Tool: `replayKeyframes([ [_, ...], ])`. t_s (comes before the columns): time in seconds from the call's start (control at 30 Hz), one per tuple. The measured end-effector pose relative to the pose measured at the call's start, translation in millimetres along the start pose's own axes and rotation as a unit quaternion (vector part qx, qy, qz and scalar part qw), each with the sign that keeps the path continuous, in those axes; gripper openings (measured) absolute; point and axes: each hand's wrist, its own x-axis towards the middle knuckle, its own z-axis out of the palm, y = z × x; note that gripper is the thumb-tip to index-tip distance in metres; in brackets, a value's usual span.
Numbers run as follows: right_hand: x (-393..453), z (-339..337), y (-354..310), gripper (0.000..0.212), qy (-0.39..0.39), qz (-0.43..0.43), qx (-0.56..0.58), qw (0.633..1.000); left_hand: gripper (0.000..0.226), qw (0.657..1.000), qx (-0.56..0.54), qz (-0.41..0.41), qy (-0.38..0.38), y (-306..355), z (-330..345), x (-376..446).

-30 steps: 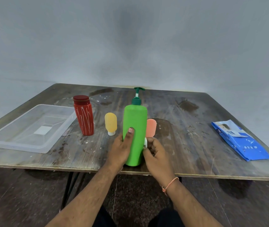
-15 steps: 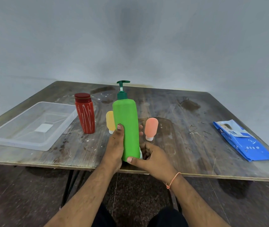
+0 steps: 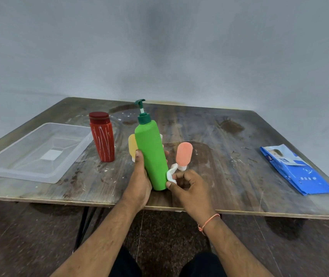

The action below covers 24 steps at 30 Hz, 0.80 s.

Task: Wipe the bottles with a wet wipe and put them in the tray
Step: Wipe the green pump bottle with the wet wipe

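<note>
Tilted further left since a moment earlier, the green pump bottle (image 3: 151,154) stayed gripped by my left hand (image 3: 139,176). My right hand (image 3: 187,182) pinched the wet wipe (image 3: 171,173) against its lower side.

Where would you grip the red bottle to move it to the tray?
Around the mid-body of the red bottle, from its right side: it stands upright, with the tray close on its left and open table on the right.

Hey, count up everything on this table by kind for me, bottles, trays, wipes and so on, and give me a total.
Bottles: 4 (green pump bottle, red bottle, yellow bottle, pink bottle)
Trays: 1 (clear tray)
Wipe packs: 1 (blue pack)
Loose wet wipes: 1 (wipe)
Total: 7
</note>
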Motion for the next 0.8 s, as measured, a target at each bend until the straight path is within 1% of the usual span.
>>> replayKeyframes([
  [0.03,0,-1,-2,0.023,0.004,-0.021,-0.007,1.000,0.071,1.000,-0.014,-0.010,-0.003,-1,0,1],
  [0.1,-2,-4,-5,0.023,-0.001,-0.038,0.002,0.999,0.071,1.000,0.000,-0.021,-0.006,-2,2,0],
  [0.13,-3,-5,-6,0.023,-0.007,-0.038,0.006,0.999,0.070,0.999,0.020,-0.025,-0.013,-1,4,-1],
  [0.2,-5,-5,-6,0.024,-0.012,-0.022,0.021,0.999,0.067,0.997,0.077,-0.003,-0.017,1,5,-4],
  [0.27,-7,-4,-6,0.025,-0.014,0.008,0.054,0.998,0.073,0.989,0.144,0.025,-0.039,0,3,-5],
  [0.33,-9,-6,-10,0.030,-0.031,0.025,0.083,0.996,0.080,0.982,0.177,0.034,-0.049,-1,1,-5],
  [0.4,-11,-8,-15,0.039,-0.050,0.027,0.109,0.992,0.084,0.984,0.168,0.035,-0.046,0,2,-6],
  [0.47,-13,-11,-19,0.047,-0.051,0.031,0.137,0.989,0.075,0.981,0.186,0.038,-0.049,-1,2,-7],
  [0.53,-13,-12,-20,0.051,-0.040,0.032,0.146,0.988,0.063,0.976,0.207,0.042,-0.059,-1,4,-9],
  [0.57,-14,-11,-20,0.051,-0.033,0.030,0.146,0.988,0.061,0.975,0.208,0.042,-0.061,-1,4,-10],
  [0.6,-15,-11,-20,0.050,-0.025,0.026,0.149,0.988,0.062,0.976,0.207,0.040,-0.058,-1,4,-10],
  [0.7,-19,-8,-19,0.043,0.014,0.010,0.148,0.989,0.075,0.979,0.196,0.038,-0.039,-2,4,-9],
  [0.8,-22,-5,-21,0.037,0.060,-0.009,0.127,0.990,0.070,0.977,0.207,0.043,-0.039,-4,3,-6],
])
